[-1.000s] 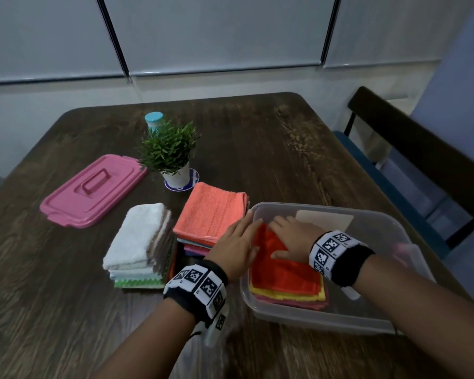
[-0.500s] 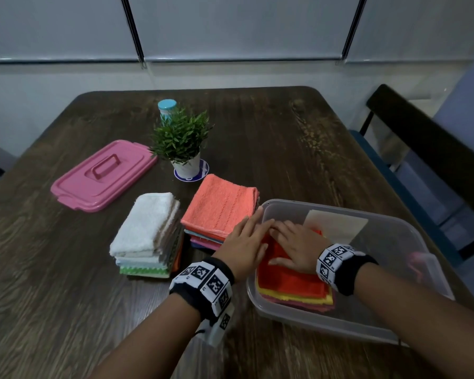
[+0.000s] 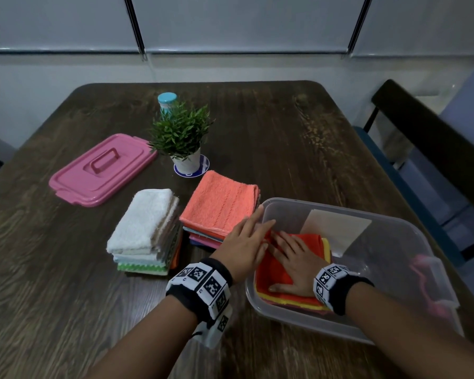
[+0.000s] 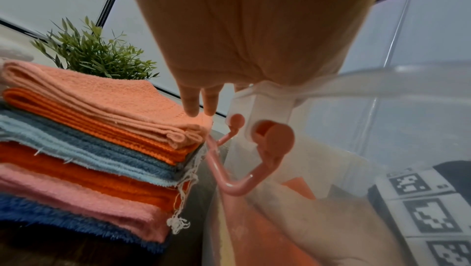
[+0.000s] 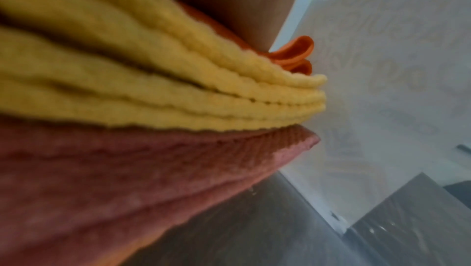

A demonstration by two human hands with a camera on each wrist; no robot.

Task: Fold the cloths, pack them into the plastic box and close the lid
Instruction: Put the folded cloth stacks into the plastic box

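Note:
A clear plastic box (image 3: 394, 222) stands at the front right of the table. Inside it lie folded cloths: a red-orange one (image 3: 274, 272) on top, a yellow one (image 5: 178, 81) and a pink one (image 5: 153, 159) beneath. My right hand (image 3: 293, 255) lies flat on the red-orange cloth, fingers straight. My left hand (image 3: 246, 242) reaches over the box's left rim (image 4: 280, 89), fingers straight, its tips near the salmon cloth (image 3: 219, 203) that tops a stack (image 4: 89, 149) beside the box. A second stack with a white cloth (image 3: 145, 217) on top stands further left. The pink lid (image 3: 101, 170) lies at the back left.
A small potted plant (image 3: 184, 135) on a coaster and a bottle with a teal cap (image 3: 167, 101) stand behind the stacks. A pink latch (image 4: 254, 159) hangs on the box's left end, another (image 3: 427, 285) on its right. A dark chair (image 3: 435, 149) stands to the right.
Both hands stay flat on the red-orange cloth in the box, the right one shifting slightly toward its left edge. The view has tilted down a little.

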